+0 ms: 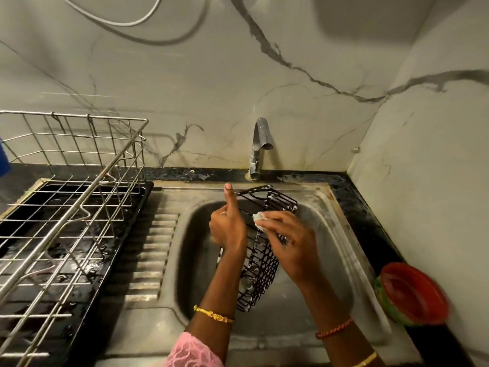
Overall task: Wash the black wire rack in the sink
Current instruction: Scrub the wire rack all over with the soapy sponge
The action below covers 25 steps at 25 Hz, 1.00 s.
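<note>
The black wire rack (260, 263) is held tilted over the steel sink (341, 250), with soap suds on some of its wires. My left hand (229, 225) grips its left side, thumb pointing up. On the rack's upper right part my right hand (288, 241) presses a small whitish scrubber (259, 217), fingers closed over it. The lower end of the rack hangs between my two forearms.
A grey tap (260, 144) stands at the back of the sink, with no water visibly running. A large steel dish rack (66, 197) on a black tray fills the left counter. A red and green bowl (412, 294) sits on the right counter by the marble wall.
</note>
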Each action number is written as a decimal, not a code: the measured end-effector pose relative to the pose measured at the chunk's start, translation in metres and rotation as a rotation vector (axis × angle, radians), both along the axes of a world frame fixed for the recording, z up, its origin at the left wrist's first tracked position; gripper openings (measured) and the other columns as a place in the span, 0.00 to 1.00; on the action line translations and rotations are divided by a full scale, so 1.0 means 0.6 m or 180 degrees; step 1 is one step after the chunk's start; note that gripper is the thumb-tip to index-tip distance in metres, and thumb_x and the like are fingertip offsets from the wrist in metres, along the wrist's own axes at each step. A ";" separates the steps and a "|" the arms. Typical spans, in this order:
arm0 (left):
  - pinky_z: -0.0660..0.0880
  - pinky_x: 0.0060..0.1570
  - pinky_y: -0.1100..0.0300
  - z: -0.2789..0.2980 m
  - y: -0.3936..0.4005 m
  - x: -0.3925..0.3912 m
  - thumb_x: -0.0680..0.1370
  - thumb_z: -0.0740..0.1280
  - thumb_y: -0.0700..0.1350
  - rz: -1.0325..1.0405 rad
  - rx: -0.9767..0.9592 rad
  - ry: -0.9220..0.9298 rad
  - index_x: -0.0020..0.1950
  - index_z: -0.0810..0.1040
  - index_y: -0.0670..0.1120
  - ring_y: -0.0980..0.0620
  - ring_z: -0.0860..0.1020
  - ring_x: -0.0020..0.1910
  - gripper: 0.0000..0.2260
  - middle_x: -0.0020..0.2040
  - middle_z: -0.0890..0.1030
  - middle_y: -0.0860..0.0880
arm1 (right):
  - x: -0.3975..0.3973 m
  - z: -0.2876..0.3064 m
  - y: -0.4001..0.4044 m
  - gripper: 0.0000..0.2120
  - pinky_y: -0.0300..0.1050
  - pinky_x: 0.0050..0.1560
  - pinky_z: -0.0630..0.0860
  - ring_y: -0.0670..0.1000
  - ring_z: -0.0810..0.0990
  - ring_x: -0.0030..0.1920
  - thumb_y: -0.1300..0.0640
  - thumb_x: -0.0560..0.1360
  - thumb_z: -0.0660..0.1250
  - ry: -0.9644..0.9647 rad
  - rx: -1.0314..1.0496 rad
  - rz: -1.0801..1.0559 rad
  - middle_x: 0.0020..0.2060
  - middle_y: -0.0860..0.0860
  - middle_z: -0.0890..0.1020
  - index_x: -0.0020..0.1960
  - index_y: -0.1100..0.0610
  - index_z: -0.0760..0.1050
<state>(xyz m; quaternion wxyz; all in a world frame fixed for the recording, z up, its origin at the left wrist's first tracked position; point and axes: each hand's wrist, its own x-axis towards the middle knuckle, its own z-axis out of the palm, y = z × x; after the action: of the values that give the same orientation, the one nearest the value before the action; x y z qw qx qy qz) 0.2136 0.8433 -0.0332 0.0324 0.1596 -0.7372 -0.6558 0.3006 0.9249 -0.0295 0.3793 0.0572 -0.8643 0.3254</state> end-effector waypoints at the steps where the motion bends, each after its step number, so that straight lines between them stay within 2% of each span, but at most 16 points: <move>1: 0.63 0.35 0.55 -0.003 -0.002 0.003 0.75 0.53 0.70 0.0047 0.0049 -0.0027 0.25 0.62 0.48 0.51 0.65 0.26 0.30 0.24 0.67 0.50 | 0.009 -0.011 -0.001 0.10 0.38 0.54 0.77 0.47 0.80 0.52 0.68 0.70 0.70 0.0026 -0.0188 0.0025 0.49 0.54 0.82 0.50 0.61 0.81; 3: 0.61 0.34 0.56 -0.005 -0.009 0.006 0.76 0.55 0.68 0.0101 0.0178 -0.0111 0.26 0.61 0.48 0.52 0.62 0.26 0.28 0.25 0.64 0.50 | 0.023 -0.025 0.004 0.10 0.39 0.52 0.78 0.47 0.81 0.51 0.70 0.69 0.71 -0.0004 -0.0549 -0.0054 0.48 0.53 0.83 0.49 0.61 0.82; 5: 0.59 0.34 0.56 -0.011 -0.024 0.005 0.76 0.55 0.67 0.0054 0.0277 -0.0149 0.27 0.60 0.48 0.52 0.61 0.27 0.27 0.26 0.63 0.50 | 0.030 -0.021 0.015 0.11 0.37 0.50 0.78 0.45 0.82 0.49 0.71 0.68 0.71 -0.0120 -0.1068 -0.0195 0.47 0.52 0.83 0.49 0.61 0.81; 8: 0.58 0.33 0.57 -0.019 -0.038 0.006 0.77 0.57 0.66 0.0003 0.0316 -0.0023 0.26 0.60 0.48 0.53 0.60 0.26 0.27 0.25 0.63 0.50 | -0.007 0.024 0.021 0.10 0.33 0.50 0.77 0.44 0.82 0.50 0.70 0.71 0.69 -0.0412 -0.1427 -0.0124 0.49 0.54 0.83 0.51 0.63 0.80; 11: 0.61 0.33 0.56 -0.021 -0.036 0.015 0.76 0.56 0.66 -0.0029 0.0229 0.0132 0.24 0.63 0.46 0.52 0.63 0.25 0.29 0.23 0.65 0.49 | -0.055 0.060 -0.034 0.10 0.35 0.52 0.78 0.47 0.81 0.50 0.69 0.73 0.66 -0.0904 -0.1185 0.0223 0.50 0.52 0.82 0.53 0.62 0.79; 14: 0.62 0.31 0.57 -0.015 -0.036 0.022 0.77 0.57 0.64 0.0005 0.0267 0.0216 0.23 0.66 0.44 0.52 0.66 0.24 0.30 0.22 0.67 0.48 | -0.052 0.041 -0.093 0.10 0.38 0.53 0.77 0.48 0.80 0.50 0.68 0.73 0.66 -0.0790 -0.0562 -0.0326 0.48 0.53 0.83 0.52 0.61 0.81; 17: 0.60 0.31 0.57 -0.015 -0.038 0.023 0.77 0.58 0.63 0.0159 0.0354 0.0181 0.21 0.61 0.46 0.52 0.63 0.24 0.30 0.22 0.64 0.49 | -0.010 0.014 -0.096 0.10 0.36 0.51 0.76 0.47 0.79 0.48 0.71 0.70 0.68 -0.0714 -0.0333 -0.0626 0.45 0.52 0.84 0.47 0.60 0.82; 19: 0.58 0.31 0.58 -0.026 -0.038 0.023 0.77 0.59 0.62 0.0113 0.0296 0.0242 0.22 0.59 0.47 0.52 0.61 0.24 0.29 0.22 0.62 0.50 | 0.022 0.009 -0.079 0.10 0.33 0.49 0.76 0.43 0.81 0.45 0.71 0.69 0.69 -0.0916 -0.0633 -0.0597 0.43 0.50 0.84 0.44 0.59 0.83; 22: 0.57 0.30 0.59 -0.036 -0.039 0.023 0.77 0.61 0.61 -0.0061 0.0304 0.0349 0.23 0.59 0.48 0.53 0.59 0.23 0.28 0.22 0.61 0.51 | 0.022 0.030 -0.053 0.09 0.26 0.43 0.75 0.35 0.80 0.41 0.69 0.70 0.70 -0.1190 -0.1219 -0.0340 0.44 0.49 0.84 0.47 0.59 0.82; 25: 0.59 0.30 0.59 -0.034 -0.033 0.026 0.78 0.61 0.59 -0.0142 0.0311 0.0341 0.22 0.60 0.47 0.54 0.60 0.23 0.28 0.21 0.62 0.52 | -0.024 0.050 -0.054 0.07 0.26 0.44 0.75 0.39 0.79 0.41 0.66 0.71 0.70 -0.0996 -0.1075 -0.0257 0.45 0.51 0.83 0.48 0.61 0.81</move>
<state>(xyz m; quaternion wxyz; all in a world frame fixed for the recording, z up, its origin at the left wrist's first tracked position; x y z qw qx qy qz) 0.2294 0.8234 -0.0539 0.0493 0.1093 -0.7049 -0.6991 0.2865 0.8923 0.0006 0.2575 -0.0927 -0.8475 0.4548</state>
